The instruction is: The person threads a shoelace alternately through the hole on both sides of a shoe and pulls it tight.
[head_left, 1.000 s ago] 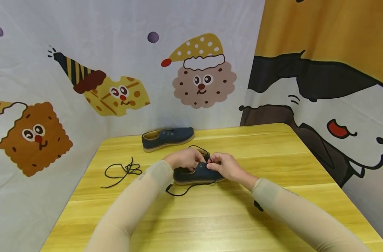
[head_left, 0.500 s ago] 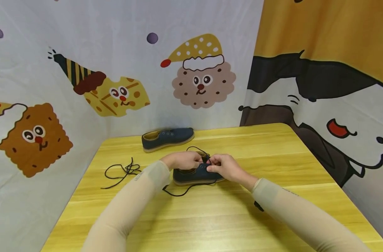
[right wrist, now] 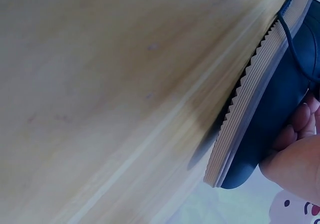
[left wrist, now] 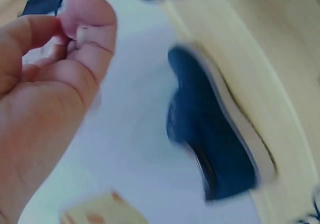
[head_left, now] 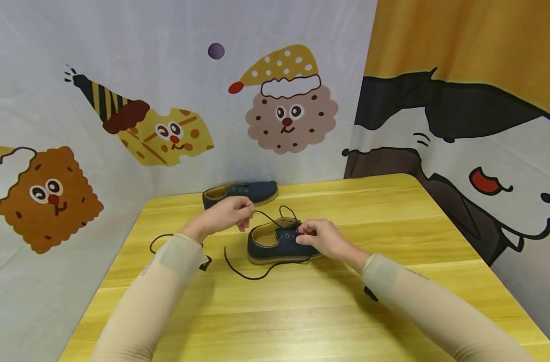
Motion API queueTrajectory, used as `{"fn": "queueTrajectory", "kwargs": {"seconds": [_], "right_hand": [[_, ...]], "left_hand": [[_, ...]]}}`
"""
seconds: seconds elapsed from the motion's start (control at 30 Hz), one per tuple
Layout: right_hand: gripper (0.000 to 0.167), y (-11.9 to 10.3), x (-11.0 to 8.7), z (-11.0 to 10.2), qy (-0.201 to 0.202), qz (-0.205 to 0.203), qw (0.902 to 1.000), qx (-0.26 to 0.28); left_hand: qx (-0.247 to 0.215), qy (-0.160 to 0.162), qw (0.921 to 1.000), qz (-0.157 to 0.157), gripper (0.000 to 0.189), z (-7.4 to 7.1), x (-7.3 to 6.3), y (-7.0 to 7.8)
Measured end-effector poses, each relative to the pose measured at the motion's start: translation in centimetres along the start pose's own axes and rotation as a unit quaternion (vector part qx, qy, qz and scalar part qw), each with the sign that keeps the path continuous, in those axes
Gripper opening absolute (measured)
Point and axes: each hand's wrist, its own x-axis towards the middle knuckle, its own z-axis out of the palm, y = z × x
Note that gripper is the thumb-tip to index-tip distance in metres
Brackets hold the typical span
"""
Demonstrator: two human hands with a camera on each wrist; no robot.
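A navy shoe [head_left: 265,253] with a tan sole stands mid-table, its toe to the right. Drawn up and left from its eyelets, a dark shoelace [head_left: 269,218] runs to my left hand [head_left: 227,215], which pinches it between thumb and fingers above the shoe's heel side. My right hand [head_left: 326,240] grips the shoe near its eyelets, thumb and fingers at the lacing flap; the right wrist view has these fingers [right wrist: 300,119] against the upper. A lace loop rises behind the tongue, and the other lace end [head_left: 256,278] trails on the table in front.
A second navy shoe [head_left: 262,191], unlaced, stands at the table's back edge, partly behind my left hand. A loose dark lace [head_left: 159,238] lies at the left, mostly hidden by my sleeve. A printed cloth [head_left: 188,60] hangs behind the yellow wooden table [head_left: 302,311].
My left hand has moved up and left out of the shoe's opening, drawing the lace with it, so the opening now shows. The right hand has stayed at the eyelets.
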Motion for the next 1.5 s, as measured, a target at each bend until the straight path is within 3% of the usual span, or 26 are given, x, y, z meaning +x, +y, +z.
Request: {"fn": "queueTrajectory", "kwargs": {"seconds": [0.17,0.3,0.43,0.57,0.67,0.73,0.8,0.9,0.97,1.03,1.1,1.13,1.2,1.27,1.37,1.43,1.5], "right_hand": [[0.016,-0.1,0.2,-0.1,-0.008,0.007,0.9999,0.002],[0.014,-0.1,0.2,-0.3,-0.004,0.006,1.0000,0.003],[0.012,-0.3,0.2,-0.7,0.004,0.000,1.0000,0.000],[0.012,-0.4,0.2,-0.8,-0.002,0.001,1.0000,-0.004],[0.015,-0.4,0.3,-0.7,-0.010,0.007,0.9999,-0.002],[0.016,-0.3,0.3,-0.7,-0.011,0.014,0.9998,0.002],[0.016,-0.2,0.4,-0.7,-0.007,0.021,0.9997,0.004],[0.015,0.0,0.5,-0.9,-0.003,0.026,0.9996,0.007],[0.015,0.1,0.5,-0.9,-0.006,0.028,0.9995,0.010],[0.015,0.1,0.5,-1.0,-0.012,0.028,0.9994,0.016],[0.015,0.0,0.4,-1.0,-0.017,0.029,0.9992,0.022],[0.015,-0.1,0.4,-1.0,-0.018,0.028,0.9992,0.023],[0.015,-0.2,0.4,-0.9,-0.018,0.030,0.9990,0.027],[0.014,-0.2,0.4,-0.8,-0.020,0.032,0.9989,0.030],[0.014,-0.2,0.3,-0.6,-0.031,0.036,0.9984,0.030],[0.013,-0.1,0.2,-0.6,-0.037,0.038,0.9982,0.029],[0.014,0.0,0.2,-0.7,-0.038,0.041,0.9981,0.026]], "left_hand": [[-0.067,0.071,0.9949,-0.024,0.032,-4.1,-5.0,-3.5],[-0.049,0.111,0.9906,-0.063,0.035,-6.9,-8.6,-7.1],[-0.025,0.135,0.9847,-0.107,0.036,-8.4,-11.1,-10.4],[0.020,0.142,0.9774,-0.156,0.037,-8.5,-12.2,-12.8],[0.107,0.126,0.9680,-0.188,0.034,-7.6,-11.7,-13.9],[0.185,0.111,0.9575,-0.191,0.030,-6.7,-10.8,-14.1],[0.273,0.106,0.9385,-0.183,0.025,-5.6,-9.7,-13.7],[0.391,0.152,0.8991,-0.125,0.014,-3.7,-8.1,-12.2],[0.453,0.208,0.8661,-0.042,0.013,-2.1,-7.4,-10.9],[0.499,0.248,0.8268,0.078,0.017,-0.3,-6.9,-9.7],[0.548,0.235,0.7799,0.190,0.015,1.6,-6.5,-8.9],[0.572,0.214,0.7583,0.228,0.012,2.5,-6.3,-8.7],[0.617,0.155,0.7288,0.255,0.011,4.1,-6.1,-8.7],[0.655,0.104,0.7124,0.229,0.015,5.1,-5.9,-9.1],[0.683,0.076,0.7072,0.167,0.015,5.7,-5.6,-9.7],[0.686,0.072,0.7085,0.151,0.015,5.6,-5.3,-9.8],[0.679,0.061,0.7170,0.148,0.013,5.5,-5.2,-9.8]]}}
